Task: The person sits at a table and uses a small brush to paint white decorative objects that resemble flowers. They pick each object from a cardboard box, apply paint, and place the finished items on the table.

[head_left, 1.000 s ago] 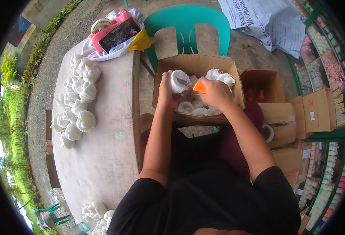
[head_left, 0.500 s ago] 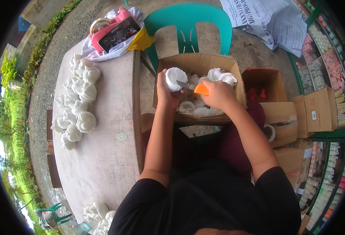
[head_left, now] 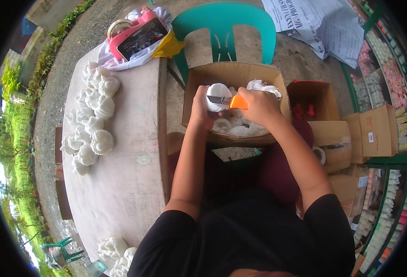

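Note:
Above an open cardboard box (head_left: 240,71), my left hand (head_left: 200,111) is closed round a white moulded piece (head_left: 216,105) with a scalloped rim. Its flat round face is turned up. My right hand (head_left: 261,109) grips an orange utility knife (head_left: 237,102), whose grey blade lies across that face and points left. Whether the blade cuts in, I cannot tell. Inside the box, below and beyond my hands, are several more white pieces (head_left: 240,130). On the table (head_left: 129,184) to my left, white moulded pieces (head_left: 94,104) stand in a cluster.
A pink case with a phone (head_left: 141,39) rests on cloth at the table's far end. Beyond the box stands a green plastic chair (head_left: 224,18). At right are a cardboard box with red pieces (head_left: 312,99), more cartons, a tape roll (head_left: 319,155) and stocked shelves (head_left: 383,60).
The piece and my left hand have shifted slightly right and nearer me. The knife blade now lies further across the piece's face, and my right hand has moved a little closer.

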Action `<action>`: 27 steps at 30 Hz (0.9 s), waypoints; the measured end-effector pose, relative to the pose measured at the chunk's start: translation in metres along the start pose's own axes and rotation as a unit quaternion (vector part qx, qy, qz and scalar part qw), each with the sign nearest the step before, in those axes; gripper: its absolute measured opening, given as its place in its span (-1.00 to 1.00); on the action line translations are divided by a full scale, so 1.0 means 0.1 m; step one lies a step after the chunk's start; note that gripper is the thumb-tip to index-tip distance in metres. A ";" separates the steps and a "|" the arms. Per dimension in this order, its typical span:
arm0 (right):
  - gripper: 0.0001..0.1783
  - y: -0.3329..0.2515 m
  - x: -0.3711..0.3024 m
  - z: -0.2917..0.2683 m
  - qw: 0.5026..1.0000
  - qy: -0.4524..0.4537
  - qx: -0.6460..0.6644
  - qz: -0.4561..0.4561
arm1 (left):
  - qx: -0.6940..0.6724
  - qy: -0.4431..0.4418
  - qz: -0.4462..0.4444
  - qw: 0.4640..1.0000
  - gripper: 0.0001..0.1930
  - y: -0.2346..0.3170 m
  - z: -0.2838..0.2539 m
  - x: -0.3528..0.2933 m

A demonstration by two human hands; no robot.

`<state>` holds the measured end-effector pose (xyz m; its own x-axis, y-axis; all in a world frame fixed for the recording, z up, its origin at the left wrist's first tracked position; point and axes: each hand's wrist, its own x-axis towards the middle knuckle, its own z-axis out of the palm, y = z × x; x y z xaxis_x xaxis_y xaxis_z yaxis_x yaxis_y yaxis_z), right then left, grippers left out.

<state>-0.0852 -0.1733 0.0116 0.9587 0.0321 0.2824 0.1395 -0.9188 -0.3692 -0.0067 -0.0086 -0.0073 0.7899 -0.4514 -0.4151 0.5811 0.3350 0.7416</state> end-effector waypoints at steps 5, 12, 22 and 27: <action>-0.82 -0.01 0.00 0.07 0.998 0.006 -0.011 0.064 | 0.026 -0.032 0.011 0.999 -0.57 -0.05 -0.07 0.05; -0.75 0.20 -0.10 0.05 0.987 0.030 0.023 0.157 | 0.018 0.001 0.008 1.000 -0.54 -0.04 0.01 0.02; -0.76 0.01 0.02 0.10 0.979 -0.024 -0.025 0.200 | 0.013 -0.053 0.008 0.998 -0.54 -0.01 -0.03 -0.01; -0.68 0.32 0.00 0.05 0.964 -0.081 -0.029 0.253 | -0.017 -0.026 0.004 1.000 -0.54 -0.03 -0.05 0.06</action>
<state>-0.0792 -0.2011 -0.0049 0.9272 -0.3690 -0.0640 -0.3653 -0.8535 -0.3715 -0.0027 -0.0080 -0.0152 0.7831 -0.4915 -0.3809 0.5825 0.3654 0.7261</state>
